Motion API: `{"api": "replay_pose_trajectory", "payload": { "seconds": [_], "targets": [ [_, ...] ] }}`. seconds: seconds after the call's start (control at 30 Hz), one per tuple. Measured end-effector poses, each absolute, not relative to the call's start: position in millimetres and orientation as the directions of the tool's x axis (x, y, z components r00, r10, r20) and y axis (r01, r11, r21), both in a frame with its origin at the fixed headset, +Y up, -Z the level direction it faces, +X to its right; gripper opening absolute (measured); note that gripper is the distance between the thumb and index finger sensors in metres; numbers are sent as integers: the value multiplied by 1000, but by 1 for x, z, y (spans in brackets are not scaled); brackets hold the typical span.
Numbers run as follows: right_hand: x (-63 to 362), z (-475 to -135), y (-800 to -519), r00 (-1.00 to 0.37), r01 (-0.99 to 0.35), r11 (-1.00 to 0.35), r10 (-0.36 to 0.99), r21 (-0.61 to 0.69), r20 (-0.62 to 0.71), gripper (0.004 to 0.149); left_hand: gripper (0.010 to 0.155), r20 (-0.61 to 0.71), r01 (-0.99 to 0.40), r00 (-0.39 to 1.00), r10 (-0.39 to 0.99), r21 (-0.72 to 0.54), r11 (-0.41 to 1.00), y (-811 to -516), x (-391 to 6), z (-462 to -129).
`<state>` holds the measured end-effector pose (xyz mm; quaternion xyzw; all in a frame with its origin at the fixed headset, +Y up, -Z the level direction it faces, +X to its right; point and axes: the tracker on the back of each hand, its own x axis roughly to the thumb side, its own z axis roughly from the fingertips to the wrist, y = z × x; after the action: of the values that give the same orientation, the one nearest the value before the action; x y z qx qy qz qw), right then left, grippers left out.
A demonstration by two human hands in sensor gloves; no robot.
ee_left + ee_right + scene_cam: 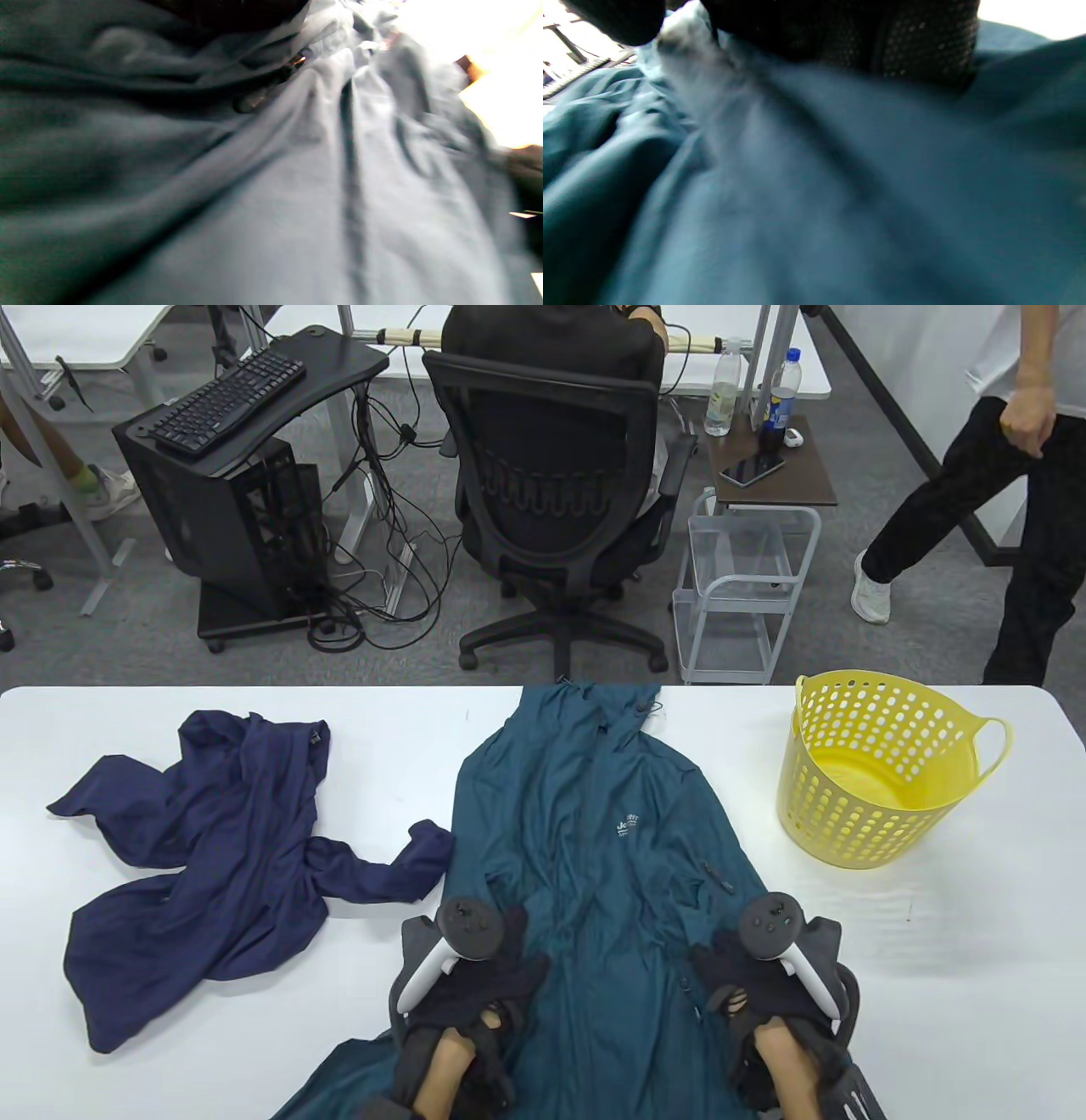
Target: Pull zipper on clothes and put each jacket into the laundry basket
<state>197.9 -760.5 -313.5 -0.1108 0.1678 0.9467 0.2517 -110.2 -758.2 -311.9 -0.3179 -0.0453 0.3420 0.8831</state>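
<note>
A teal hooded jacket (594, 814) lies flat in the middle of the white table (933, 967), hood at the far edge, its front zipper line (585, 823) running down the centre. Both hands sit on its lower part. My left hand (509, 971) grips the cloth left of the zipper line. My right hand (721, 971) grips it near the right side. In the right wrist view the gloved fingers (848, 38) and thumb (611, 17) pinch bunched teal cloth (797, 190). The left wrist view is filled with blurred folds of the jacket (297, 190). A navy jacket (212, 848) lies crumpled at the left.
A yellow perforated laundry basket (848, 806) stands upright at the table's right, with nothing seen in it. Beyond the far edge are an office chair (560, 500), a small wire cart (747, 594) and a person walking (1001, 475).
</note>
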Motion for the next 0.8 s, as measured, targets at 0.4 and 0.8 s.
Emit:
{"api": "replay_pose_trajectory", "payload": {
  "seconds": [0.4, 0.8],
  "targets": [
    [125, -321, -774, -715, -684, -600, 663, 415, -221, 78, 74, -287, -732, 218, 933, -680, -38, -788, -88, -308],
    [127, -321, -776, -704, -702, -655, 698, 281, -132, 55, 75, -218, -719, 204, 954, -695, -5, -774, -84, -303]
  ]
}}
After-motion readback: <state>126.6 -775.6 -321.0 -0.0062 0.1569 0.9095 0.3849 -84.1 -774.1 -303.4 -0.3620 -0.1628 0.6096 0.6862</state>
